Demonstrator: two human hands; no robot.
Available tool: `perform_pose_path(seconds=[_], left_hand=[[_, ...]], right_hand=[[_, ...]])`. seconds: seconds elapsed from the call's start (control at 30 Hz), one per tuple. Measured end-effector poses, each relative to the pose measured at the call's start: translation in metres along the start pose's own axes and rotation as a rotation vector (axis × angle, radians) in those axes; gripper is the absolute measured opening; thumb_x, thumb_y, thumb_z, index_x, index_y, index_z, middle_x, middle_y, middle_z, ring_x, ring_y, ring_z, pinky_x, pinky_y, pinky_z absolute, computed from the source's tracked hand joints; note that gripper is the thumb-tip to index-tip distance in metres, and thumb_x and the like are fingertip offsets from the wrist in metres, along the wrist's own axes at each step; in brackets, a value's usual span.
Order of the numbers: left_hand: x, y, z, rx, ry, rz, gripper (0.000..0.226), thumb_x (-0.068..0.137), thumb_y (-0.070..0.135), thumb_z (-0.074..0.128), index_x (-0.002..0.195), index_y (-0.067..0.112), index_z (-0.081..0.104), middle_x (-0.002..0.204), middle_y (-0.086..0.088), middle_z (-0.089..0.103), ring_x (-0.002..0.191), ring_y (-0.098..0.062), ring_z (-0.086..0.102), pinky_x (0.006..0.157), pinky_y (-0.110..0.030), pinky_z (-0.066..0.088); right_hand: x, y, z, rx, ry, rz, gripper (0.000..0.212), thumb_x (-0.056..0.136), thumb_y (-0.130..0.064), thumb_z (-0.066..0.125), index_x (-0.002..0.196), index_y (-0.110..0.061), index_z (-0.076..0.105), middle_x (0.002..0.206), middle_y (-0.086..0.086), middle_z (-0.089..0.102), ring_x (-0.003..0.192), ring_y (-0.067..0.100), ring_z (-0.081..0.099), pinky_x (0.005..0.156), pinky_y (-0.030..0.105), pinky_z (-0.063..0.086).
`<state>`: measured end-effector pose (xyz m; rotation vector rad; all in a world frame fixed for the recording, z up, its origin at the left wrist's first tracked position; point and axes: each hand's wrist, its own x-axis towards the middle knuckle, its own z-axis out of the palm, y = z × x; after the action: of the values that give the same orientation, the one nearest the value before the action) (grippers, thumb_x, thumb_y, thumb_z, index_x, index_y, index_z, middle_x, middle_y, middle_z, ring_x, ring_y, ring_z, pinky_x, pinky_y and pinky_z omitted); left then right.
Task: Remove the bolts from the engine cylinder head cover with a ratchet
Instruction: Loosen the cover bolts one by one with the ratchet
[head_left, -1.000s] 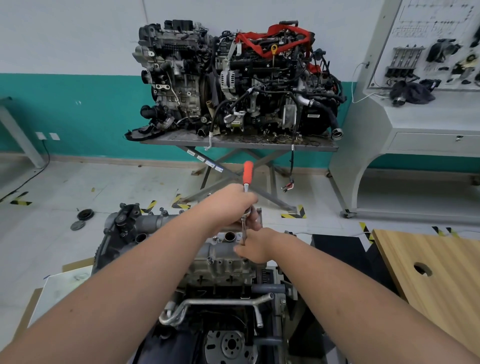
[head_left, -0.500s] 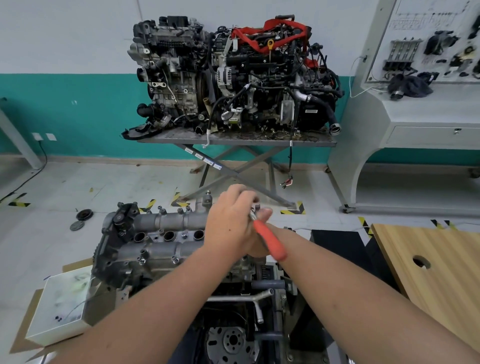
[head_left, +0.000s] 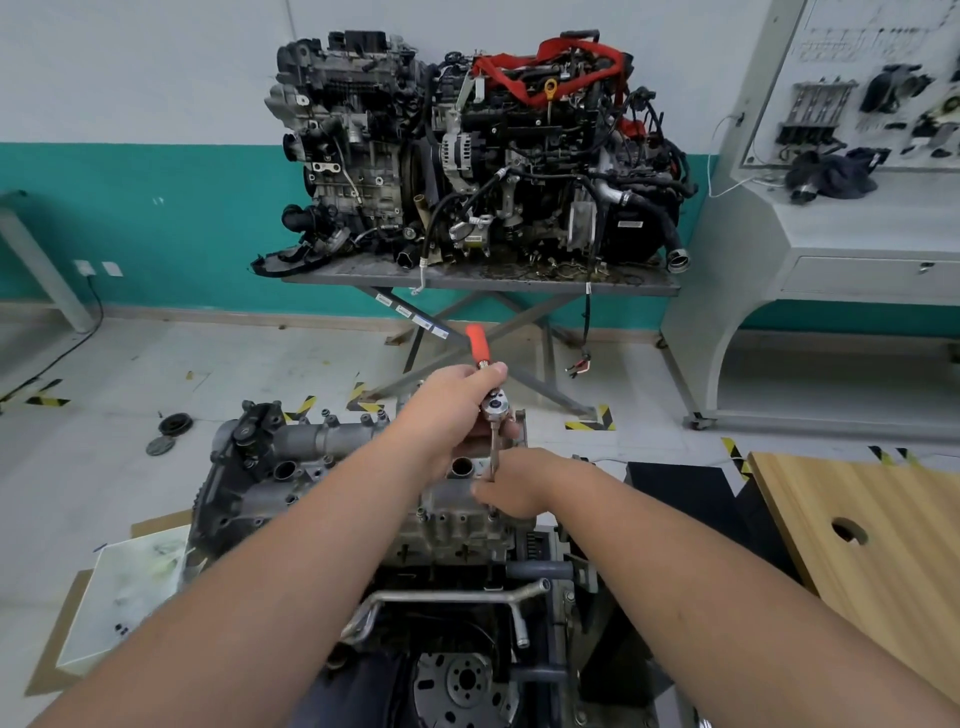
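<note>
**Ratchet on a bolt at the cover's right end, more bolts left**

Nearest, the right hand rests on the engine cylinder head cover, its fingers pinching the lower end of the extension bar where it meets a bolt; the bolt itself is hidden. Just above, the left hand grips the ratchet below its orange handle, which points up and away. Further along the cover, several bolts stand in its far edge, so most of the job looks undone. Beyond, a second engine sits on a table by the wall.
</note>
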<state>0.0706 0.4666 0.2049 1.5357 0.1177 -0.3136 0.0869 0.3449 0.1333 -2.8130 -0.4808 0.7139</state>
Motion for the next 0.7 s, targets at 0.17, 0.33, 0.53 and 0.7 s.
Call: perform_pose_path(seconds=[0.17,0.33,0.53,0.7], left_hand=[[-0.005,0.022,-0.002,0.338,-0.133,0.028,0.01,0.1,0.018,0.05,0.096,0.01,0.055,0.068,-0.004,0.068,0.065,-0.021,0.071,0.06,-0.032,0.056],[-0.006,0.028,0.004,1.393,-0.072,0.437,0.026,0.1,0.039,0.049,0.08,0.024,0.043,0.07,0.005,0.058,0.064,-0.016,0.06,0.051,-0.029,0.036],[-0.006,-0.025,-0.003,1.229,0.31,1.12,0.051,0.089,0.058,0.047,0.067,0.013,0.057,0.085,-0.001,0.057,0.077,-0.019,0.05,0.068,-0.032,0.031],[-0.003,-0.048,0.022,0.114,0.236,0.58,0.042,0.101,0.045,0.038,0.11,0.012,0.063,0.094,-0.001,0.066,0.088,-0.017,0.063,0.077,-0.03,0.052]], right_hand=[[-0.004,-0.004,-0.001,-0.008,-0.037,0.003,0.036,0.102,-0.044,0.034,0.089,-0.018,0.055,0.1,0.007,0.054,0.093,0.026,0.049,0.082,0.036,0.038],[0.0,-0.011,0.003,0.011,0.028,0.052,0.036,0.101,-0.038,0.041,0.112,-0.011,0.062,0.105,0.009,0.059,0.093,0.025,0.051,0.08,0.037,0.041],[0.005,-0.027,0.01,0.288,0.248,0.105,0.019,0.102,-0.017,0.047,0.109,-0.004,0.06,0.121,0.021,0.061,0.094,0.025,0.062,0.088,0.038,0.052],[-0.002,-0.019,-0.001,0.282,0.065,0.141,0.036,0.102,-0.017,0.038,0.127,0.001,0.056,0.132,0.022,0.057,0.12,0.036,0.054,0.097,0.042,0.043]])
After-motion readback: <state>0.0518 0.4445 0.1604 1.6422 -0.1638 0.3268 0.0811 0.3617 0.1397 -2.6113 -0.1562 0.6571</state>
